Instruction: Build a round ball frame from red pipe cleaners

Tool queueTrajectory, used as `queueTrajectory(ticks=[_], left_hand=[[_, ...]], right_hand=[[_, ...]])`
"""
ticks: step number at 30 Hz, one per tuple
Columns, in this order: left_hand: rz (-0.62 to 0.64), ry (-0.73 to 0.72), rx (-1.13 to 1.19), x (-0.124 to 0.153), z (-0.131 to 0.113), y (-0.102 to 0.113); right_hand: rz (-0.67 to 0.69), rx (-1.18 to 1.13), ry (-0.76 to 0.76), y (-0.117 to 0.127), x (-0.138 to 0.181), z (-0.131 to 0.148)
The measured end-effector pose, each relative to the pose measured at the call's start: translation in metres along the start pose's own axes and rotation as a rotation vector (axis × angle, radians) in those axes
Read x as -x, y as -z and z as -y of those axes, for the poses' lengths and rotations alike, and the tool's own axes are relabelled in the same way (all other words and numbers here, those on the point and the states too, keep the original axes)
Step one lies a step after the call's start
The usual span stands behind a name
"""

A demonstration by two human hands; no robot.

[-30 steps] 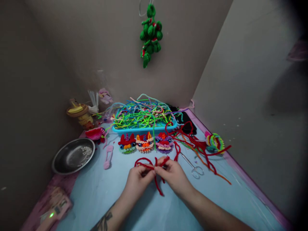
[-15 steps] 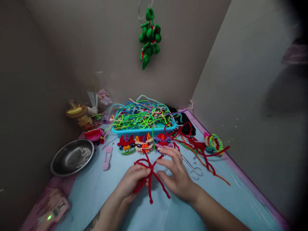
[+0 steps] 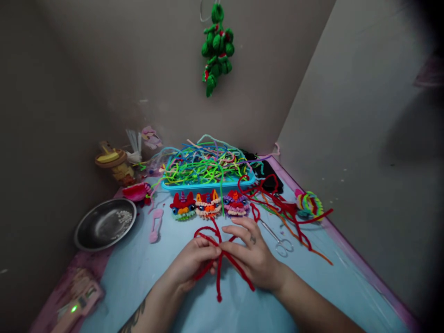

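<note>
Several red pipe cleaners (image 3: pixel 219 277) cross at one point in front of me, their ends spreading outward like spokes, one of them bent in a loop at the left. My left hand (image 3: pixel 199 259) is closed, pinching them at the crossing between thumb and fingers. From the other side, my right hand (image 3: pixel 255 254) has its index fingertip at the same crossing; its thumb is mostly hidden and the other fingers are raised. Just beyond stand small colourful pipe-cleaner creature heads: a red one (image 3: pixel 182 206), an orange-and-cream one (image 3: pixel 208 205) and a purple one (image 3: pixel 236 203).
Behind the heads is a blue tray (image 3: pixel 208 188) heaped with pipe cleaners. Scissors (image 3: pixel 277 238) and loose red pipe cleaners (image 3: pixel 291 212) lie at right. A metal bowl (image 3: pixel 100 231) holding small white bits and a pink pin-shaped piece (image 3: pixel 156 226) are at left.
My right hand has moved in to the crossing, its index finger now touching there. The lower right red strand reaches farther out and down. My left hand keeps its pinch.
</note>
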State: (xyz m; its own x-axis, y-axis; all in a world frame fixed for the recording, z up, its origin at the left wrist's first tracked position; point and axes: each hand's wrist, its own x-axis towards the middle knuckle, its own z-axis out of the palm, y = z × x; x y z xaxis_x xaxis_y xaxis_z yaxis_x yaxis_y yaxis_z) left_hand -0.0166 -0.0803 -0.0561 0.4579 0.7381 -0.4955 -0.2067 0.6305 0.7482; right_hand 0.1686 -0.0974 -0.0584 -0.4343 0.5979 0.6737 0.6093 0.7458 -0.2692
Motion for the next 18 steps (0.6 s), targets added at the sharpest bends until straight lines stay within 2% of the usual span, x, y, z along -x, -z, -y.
queueTrajectory(ticks=[10,18], left_hand=[[0.058,-0.024,-0.027,-0.0011,0.0011,0.0032],[0.006,-0.029,-0.204,0.0019,-0.0065,0.0016]], right_hand=[[0.003,0.046,0.035,0.0010,-0.0011,0.0003],[0.054,0.083,0.074,0.0022,-0.0019,0.0009]])
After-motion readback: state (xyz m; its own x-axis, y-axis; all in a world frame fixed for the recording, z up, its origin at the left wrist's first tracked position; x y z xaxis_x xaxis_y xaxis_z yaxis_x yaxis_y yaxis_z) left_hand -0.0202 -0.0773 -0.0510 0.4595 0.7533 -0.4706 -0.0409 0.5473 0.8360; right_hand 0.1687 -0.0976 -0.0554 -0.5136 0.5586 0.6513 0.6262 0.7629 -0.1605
